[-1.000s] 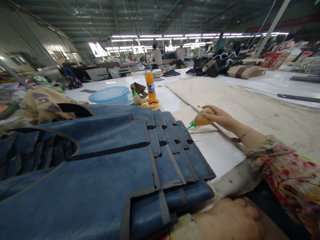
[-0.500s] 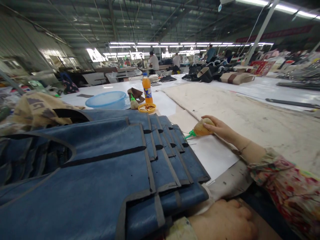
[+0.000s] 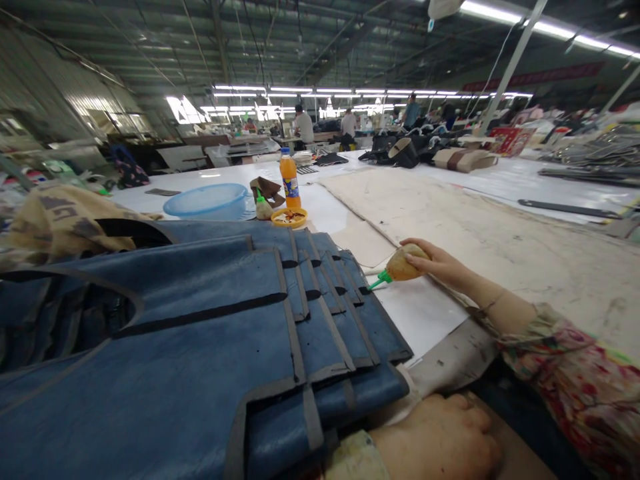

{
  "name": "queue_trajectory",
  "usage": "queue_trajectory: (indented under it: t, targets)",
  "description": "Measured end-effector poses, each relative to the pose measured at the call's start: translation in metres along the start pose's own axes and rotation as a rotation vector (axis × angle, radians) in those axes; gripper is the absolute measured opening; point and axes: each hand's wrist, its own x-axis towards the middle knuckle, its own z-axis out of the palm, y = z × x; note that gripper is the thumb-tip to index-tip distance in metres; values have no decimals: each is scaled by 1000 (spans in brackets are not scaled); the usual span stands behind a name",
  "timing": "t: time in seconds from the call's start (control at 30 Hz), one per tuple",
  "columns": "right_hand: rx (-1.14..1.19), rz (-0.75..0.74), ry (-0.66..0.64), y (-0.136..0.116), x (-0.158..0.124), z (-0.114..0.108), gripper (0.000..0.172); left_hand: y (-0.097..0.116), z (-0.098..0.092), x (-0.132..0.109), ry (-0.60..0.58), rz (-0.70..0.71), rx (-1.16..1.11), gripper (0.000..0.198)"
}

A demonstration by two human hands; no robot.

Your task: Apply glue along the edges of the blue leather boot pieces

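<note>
My right hand is wrapped round a squeeze bottle with amber contents. Its green nozzle slants down left, with the tip at a black rounded patch near the right edge of the blue panels. These leather-like panels have grey edge strips and lie overlapped in staggered layers. Low in front, my left hand rests beside the near edge of the stack, its fingers curled and pressed together. Its fingertips are hidden, so anything in them cannot be made out.
Behind the panels stand a blue basin, a second squeeze bottle, an orange drink bottle and a yellow dish. A stained cream cloth covers the table at right. Dark pieces are piled farther right; people stand at the back.
The nozzle has shifted slightly down and left against the blue panels, now at the black patch. My left hand keeps its place by the stack. The whole view has turned slightly.
</note>
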Motion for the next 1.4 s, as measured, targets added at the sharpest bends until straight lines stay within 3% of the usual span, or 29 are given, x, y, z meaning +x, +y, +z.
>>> queue_trajectory:
  t: [0.27, 0.43, 0.77, 0.97, 1.2, 1.4]
  targets:
    - [-25, 11, -79, -11, -19, -8, 52, 6, -22, -1, -79, -46, -14, 16]
    - [21, -17, 11, -10, -14, 1, 56, 4, -14, 1, -74, -52, -12, 15]
    - [-112, 89, -162, -22, -49, -21, 48, 4, -9, 2, -22, -35, 0, 14]
    - [-69, 73, -54, -23, -51, -14, 51, 4, -12, 2, -46, -45, 0, 13]
    - [-7, 174, -230, -24, -78, -26, 51, 3, -10, 3, -33, -29, 6, 15]
    - [5, 151, -105, -19, -88, -28, 52, 4, -12, 4, -59, -36, -1, 15]
